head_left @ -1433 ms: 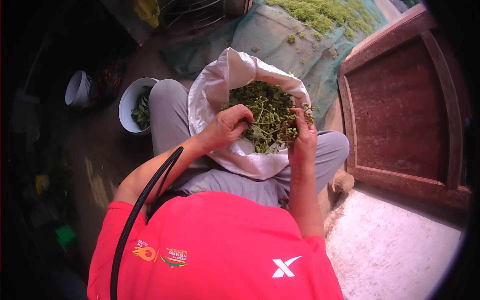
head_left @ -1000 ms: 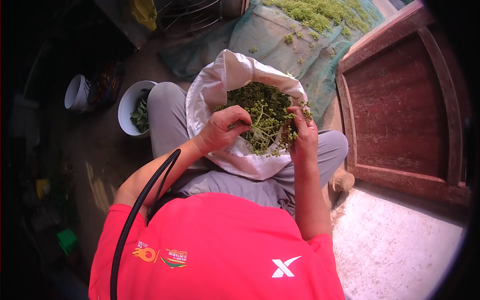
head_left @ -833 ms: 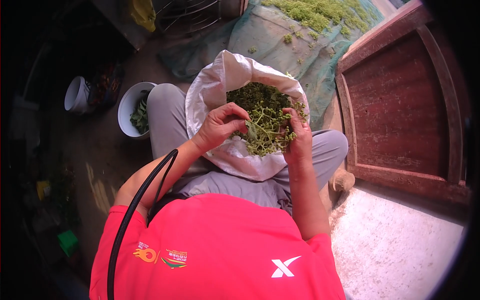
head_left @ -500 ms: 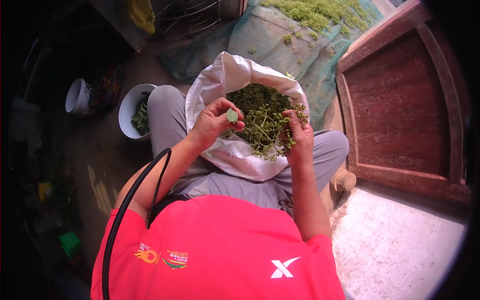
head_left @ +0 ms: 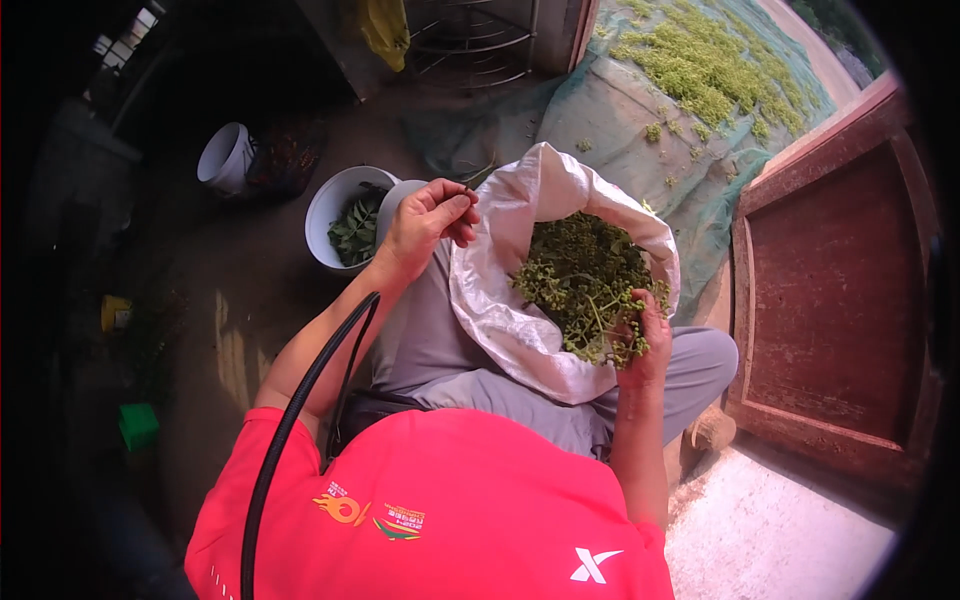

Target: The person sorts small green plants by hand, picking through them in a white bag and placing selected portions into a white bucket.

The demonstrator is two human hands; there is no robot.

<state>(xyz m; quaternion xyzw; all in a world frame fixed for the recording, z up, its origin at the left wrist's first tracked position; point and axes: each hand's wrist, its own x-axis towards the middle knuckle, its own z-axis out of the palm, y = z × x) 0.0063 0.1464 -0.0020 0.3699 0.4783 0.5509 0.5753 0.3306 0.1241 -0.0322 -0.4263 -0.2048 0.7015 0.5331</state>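
Note:
Between my crossed legs stands a white sack (head_left: 487, 285) with its mouth rolled open. Inside lies a heap of green berry clusters (head_left: 575, 248) that look like peppercorns. My right hand (head_left: 650, 350), at the sack's right rim, is closed on a sprig of green berries (head_left: 610, 322) with pale stalks. Raised beyond the sack's left rim, my left hand (head_left: 428, 225) pinches a thin green leaf (head_left: 482, 173), seen nearly edge-on, by its fingertips. Just left of that hand is a white bucket (head_left: 318, 222) with dark green leaves (head_left: 355, 230) in it.
A second white bucket (head_left: 222, 158) stands farther left, beside a dark container (head_left: 290, 155) of reddish things. Green netting (head_left: 615, 125) with spread green clusters (head_left: 710, 65) lies ahead. A red wooden door (head_left: 835, 290) is on the right, a wire rack (head_left: 475, 40) at the back.
My left hand has moved left with the leaf, from over the heap to outside the sack's rim. The right hand still holds the sprig, now lower against the sack. The view has shifted left.

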